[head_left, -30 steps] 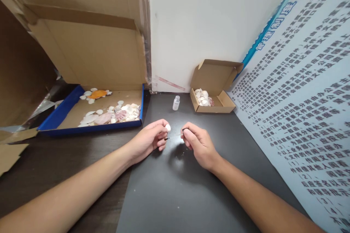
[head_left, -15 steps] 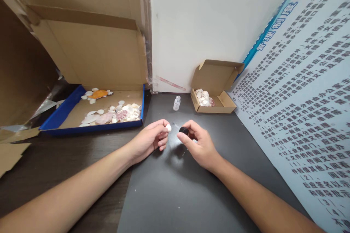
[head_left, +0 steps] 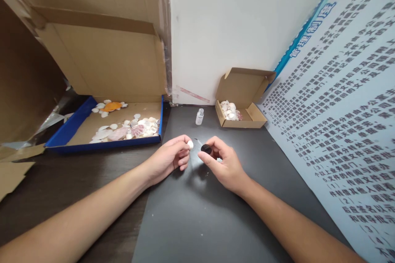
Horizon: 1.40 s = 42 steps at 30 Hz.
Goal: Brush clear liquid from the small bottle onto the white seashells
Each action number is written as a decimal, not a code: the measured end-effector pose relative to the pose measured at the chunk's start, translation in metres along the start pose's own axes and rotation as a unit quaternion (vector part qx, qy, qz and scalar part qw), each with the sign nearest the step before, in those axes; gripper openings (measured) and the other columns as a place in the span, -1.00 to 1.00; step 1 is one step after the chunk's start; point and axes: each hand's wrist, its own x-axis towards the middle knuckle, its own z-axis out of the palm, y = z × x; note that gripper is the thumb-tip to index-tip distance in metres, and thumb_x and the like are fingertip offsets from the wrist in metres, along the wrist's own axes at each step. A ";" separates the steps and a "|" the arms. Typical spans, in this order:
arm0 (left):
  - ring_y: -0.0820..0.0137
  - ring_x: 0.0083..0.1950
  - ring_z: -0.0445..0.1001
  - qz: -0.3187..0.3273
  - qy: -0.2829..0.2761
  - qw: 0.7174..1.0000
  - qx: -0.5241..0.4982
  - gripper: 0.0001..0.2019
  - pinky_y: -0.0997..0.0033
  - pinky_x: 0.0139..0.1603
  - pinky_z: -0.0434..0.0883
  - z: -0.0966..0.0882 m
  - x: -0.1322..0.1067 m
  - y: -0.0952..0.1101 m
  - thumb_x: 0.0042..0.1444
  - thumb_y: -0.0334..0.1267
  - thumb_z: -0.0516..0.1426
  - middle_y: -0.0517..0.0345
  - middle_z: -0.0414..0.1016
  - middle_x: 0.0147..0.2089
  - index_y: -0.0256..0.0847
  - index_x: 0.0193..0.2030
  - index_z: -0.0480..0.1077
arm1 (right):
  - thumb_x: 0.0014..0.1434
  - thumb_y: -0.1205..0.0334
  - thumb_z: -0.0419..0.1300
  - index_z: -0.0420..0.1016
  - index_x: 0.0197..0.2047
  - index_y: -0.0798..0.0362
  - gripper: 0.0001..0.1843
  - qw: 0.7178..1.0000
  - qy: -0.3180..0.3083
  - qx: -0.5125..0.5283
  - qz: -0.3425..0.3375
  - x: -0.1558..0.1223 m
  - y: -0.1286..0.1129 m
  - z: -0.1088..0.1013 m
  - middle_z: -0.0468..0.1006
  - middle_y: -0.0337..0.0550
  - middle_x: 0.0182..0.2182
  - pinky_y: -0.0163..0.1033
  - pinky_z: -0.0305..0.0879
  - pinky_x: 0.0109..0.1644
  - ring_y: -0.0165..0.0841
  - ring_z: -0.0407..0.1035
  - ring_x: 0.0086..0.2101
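Observation:
Between the thumb and fingertips of my left hand (head_left: 171, 154) is a small white seashell (head_left: 190, 144). My right hand (head_left: 226, 164) grips a black brush cap (head_left: 206, 148), whose thin clear stem points up and left toward the shell. A small gap shows between the stem's dark tip and the shell. Beyond both hands stands a small clear glass bottle (head_left: 199, 117) with a pale label and no cap on it.
On the left, a blue-edged cardboard box (head_left: 101, 147) holds many shells and an orange shell (head_left: 111, 106) ringed by white ones. A small open carton (head_left: 247, 123) with shells sits back right. A white panel (head_left: 197, 49) and a printed poster (head_left: 345, 131) border the table.
My right hand has turned the brush cap slightly and shifted it a little left and down; its stem now shows. The left hand stays in place, with the shell turned a little.

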 end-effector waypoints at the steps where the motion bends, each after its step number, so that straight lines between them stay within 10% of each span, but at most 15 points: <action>1: 0.59 -0.61 0.09 0.000 0.000 1.000 0.000 -0.89 0.60 -0.58 0.18 0.000 0.000 0.000 0.08 -0.35 0.13 0.39 0.03 -0.56 -0.20 -0.33 0.22 | 0.22 0.02 0.18 0.28 -0.35 0.05 -0.71 1.000 0.001 0.004 -0.002 0.000 0.000 0.000 0.23 -0.36 -0.58 -0.38 0.09 -0.45 -0.51 0.10 -0.54; 42: 0.60 -0.61 0.07 -0.002 0.000 1.000 0.001 -0.93 0.61 -0.59 0.18 0.000 0.000 0.000 0.11 -0.40 0.07 0.39 0.01 -0.57 -0.22 -0.32 0.21 | 0.24 0.04 0.15 0.29 -0.36 0.07 -0.72 1.000 0.003 0.002 0.001 0.000 0.002 0.000 0.22 -0.35 -0.58 -0.38 0.06 -0.44 -0.50 0.09 -0.54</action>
